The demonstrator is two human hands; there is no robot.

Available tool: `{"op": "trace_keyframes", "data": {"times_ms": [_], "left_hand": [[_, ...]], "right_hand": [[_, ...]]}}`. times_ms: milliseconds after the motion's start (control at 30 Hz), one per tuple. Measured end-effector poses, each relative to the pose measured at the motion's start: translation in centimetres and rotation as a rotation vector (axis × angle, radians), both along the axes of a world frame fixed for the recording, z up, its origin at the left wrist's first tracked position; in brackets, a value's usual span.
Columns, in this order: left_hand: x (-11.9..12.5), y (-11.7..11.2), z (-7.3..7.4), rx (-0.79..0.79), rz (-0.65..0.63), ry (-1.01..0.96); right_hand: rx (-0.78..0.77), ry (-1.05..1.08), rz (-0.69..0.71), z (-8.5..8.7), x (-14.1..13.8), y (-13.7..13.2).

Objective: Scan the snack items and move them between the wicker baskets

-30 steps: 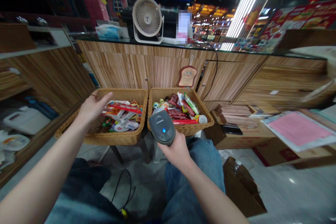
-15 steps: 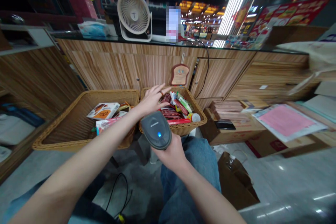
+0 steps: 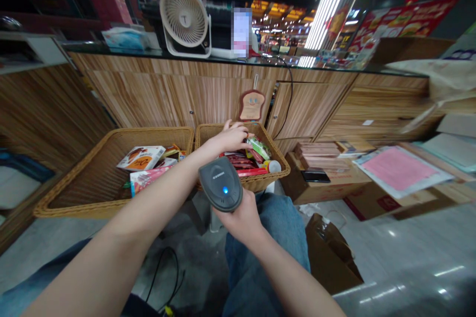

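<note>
My left hand (image 3: 235,136) reaches into the right wicker basket (image 3: 284,162), its thumb and a ringed finger closed on the end of a snack packet, partly hidden by the hand. Beside it lies a green snack packet (image 3: 262,148). Several dark red packets (image 3: 240,161), a red strip-like pack (image 3: 253,172) and a white-lidded tub (image 3: 274,166) fill the same basket. My right hand (image 3: 241,215) grips a dark grey barcode scanner (image 3: 220,185) with a blue light lit on top; its handle is hidden. The scanner stands just in front of that basket.
The left wicker basket (image 3: 48,203) holds a white-and-orange box (image 3: 141,157) and a pink package (image 3: 147,178). Behind stands a wooden counter (image 3: 148,91) with a fan (image 3: 185,17). Cartons (image 3: 308,189) and a phone (image 3: 315,177) are at right, a paper bag (image 3: 329,257) on the floor.
My left hand has moved right and deeper into the right basket, its spread fingers closing on a packet. My right hand keeps the scanner in about the same place. The view has shifted slightly.
</note>
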State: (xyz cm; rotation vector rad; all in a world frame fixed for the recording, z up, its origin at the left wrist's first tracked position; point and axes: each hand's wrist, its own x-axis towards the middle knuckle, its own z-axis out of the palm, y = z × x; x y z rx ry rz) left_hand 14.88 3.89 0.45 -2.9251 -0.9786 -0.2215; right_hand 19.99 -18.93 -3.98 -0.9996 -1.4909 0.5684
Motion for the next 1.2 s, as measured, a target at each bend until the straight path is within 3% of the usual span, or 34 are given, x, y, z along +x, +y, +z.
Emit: {"op": "trace_keyframes", "data": {"times_ms": [167,367,433,633,733,900,1200], "left_hand": [[-1.9,-1.2,0.4,0.055,-0.026,-0.078],[-4.6,-3.0,0.8,-0.067,0.071,-0.276],[-5.7,-3.5,0.9,-0.214,0.136,-0.439],[-9.5,-5.6,1.6,-0.938,0.466,-1.162],[-11.7,-7.0,2.3,-1.194,0.591,-1.368],[-14.7,-9.2,2.9,-1.393,0.657,-1.476],[-17.0,-11.3,1.7,-1.506,0.53,-1.639]], "right_hand": [[-0.006,-0.016,0.0,-0.1,0.0,0.1],[-0.008,-0.027,-0.01,-0.1,-0.1,0.1],[-0.017,-0.022,-0.009,-0.2,-0.2,0.2],[-0.042,-0.004,-0.002,-0.3,-0.2,0.3],[-0.057,0.002,-0.035,-0.3,-0.1,0.4],[-0.09,-0.01,-0.061,-0.4,-0.1,0.6],[-0.154,-0.127,0.047,-0.6,-0.8,0.8]]}}
